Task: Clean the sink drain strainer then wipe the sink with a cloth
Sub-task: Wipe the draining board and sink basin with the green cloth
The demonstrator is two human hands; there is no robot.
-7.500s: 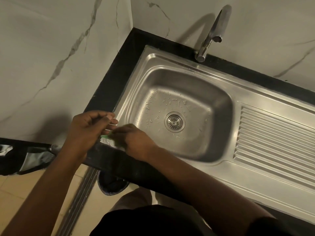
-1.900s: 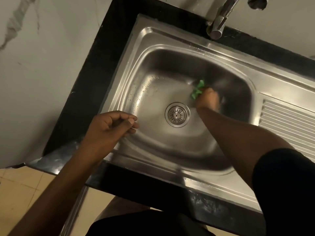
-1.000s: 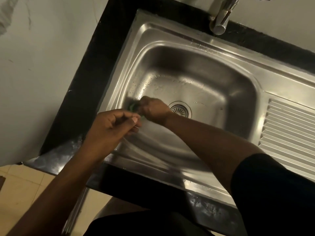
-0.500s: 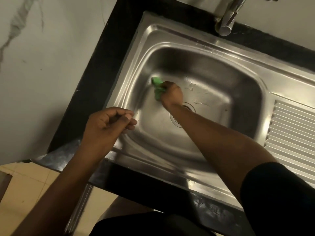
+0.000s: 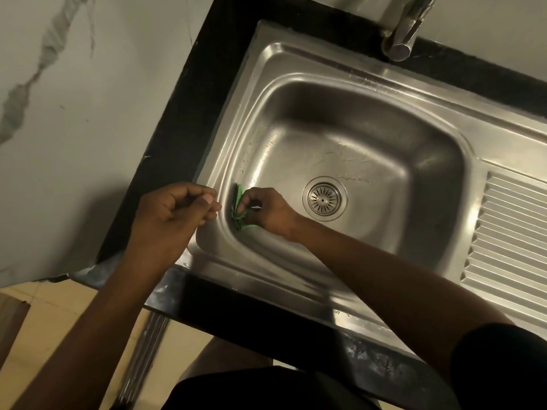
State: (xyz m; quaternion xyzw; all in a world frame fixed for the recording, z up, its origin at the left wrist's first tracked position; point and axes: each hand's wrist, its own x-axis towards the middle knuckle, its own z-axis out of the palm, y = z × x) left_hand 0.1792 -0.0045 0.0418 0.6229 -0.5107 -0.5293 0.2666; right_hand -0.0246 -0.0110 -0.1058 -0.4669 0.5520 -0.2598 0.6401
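The steel sink (image 5: pixel 384 93) fills the middle of the view, its round drain strainer (image 5: pixel 324 198) seated in the basin floor. My right hand (image 5: pixel 268 210) is down in the basin's near left corner, shut on a small green cloth (image 5: pixel 239 207) pressed against the left wall. The strainer lies uncovered just right of that hand. My left hand (image 5: pixel 171 214) hovers over the sink's left rim with its fingers curled shut and nothing visible in them.
A chrome tap (image 5: pixel 405 28) stands at the back rim. A ribbed draining board (image 5: pixel 509 241) extends to the right. Black countertop (image 5: pixel 189 119) borders the sink, with a marble wall (image 5: pixel 88 113) on the left. Tiled floor (image 5: pixel 53 321) shows below.
My right hand has dragged the green cloth from the far left of the basin floor back to the near left corner, uncovering the strainer. The left hand has stayed by the rim.
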